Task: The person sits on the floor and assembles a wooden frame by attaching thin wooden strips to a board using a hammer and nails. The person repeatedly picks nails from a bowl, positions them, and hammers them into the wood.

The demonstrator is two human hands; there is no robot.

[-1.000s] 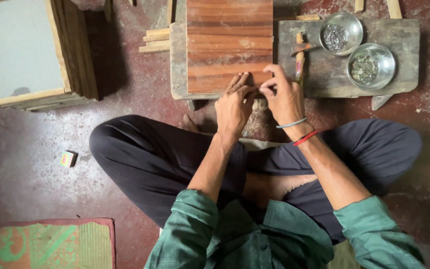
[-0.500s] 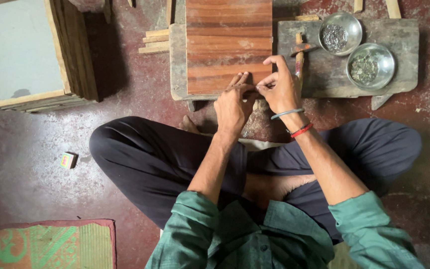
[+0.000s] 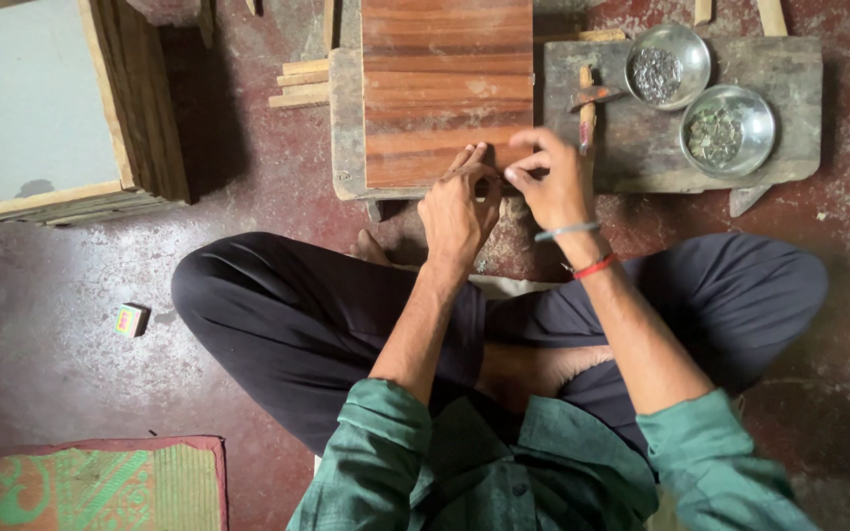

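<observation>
A reddish-brown wooden panel (image 3: 445,88) lies flat on a low grey bench (image 3: 346,118) in front of my crossed legs. Both hands meet at the panel's near right corner. My left hand (image 3: 456,206) has its fingers stretched onto the panel's near edge, thumb tucked toward the right hand. Thumb and forefinger of my right hand (image 3: 548,177) are pinched together just beside the left fingertips, apparently on a small piece too tiny to make out. The right wrist wears a grey band and a red band.
A small hammer (image 3: 587,98) lies on a grey board (image 3: 789,118) right of the panel, with two metal bowls (image 3: 667,65) (image 3: 727,130) of small hardware. Wooden strips (image 3: 299,84) lie at left, a wooden box frame (image 3: 61,108) far left, a small block (image 3: 131,320) and a mat (image 3: 91,487) on the red floor.
My right hand had lifted slightly with its fingers pinched, then came back down to the panel's near edge beside the left fingertips. The left hand stayed at the edge.
</observation>
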